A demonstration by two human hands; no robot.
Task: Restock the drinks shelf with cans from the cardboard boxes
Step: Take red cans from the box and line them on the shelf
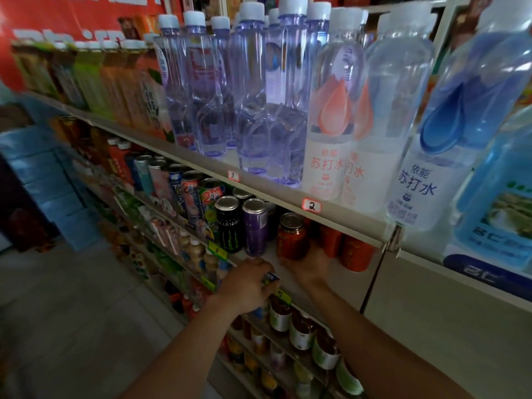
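Observation:
My right hand grips a dark red can from below and holds it upright on the middle drinks shelf, next to several orange-red cans to its right. My left hand is curled around a small blue and white can at the shelf's front edge, just below a purple can. A black can with a green claw logo stands left of the purple one. No cardboard box is in view.
The top shelf carries tall clear water bottles and white soda-water bottles. Below the hands, lower shelves hold small bottles and jars. Blue packs are stacked at far left beside grey floor.

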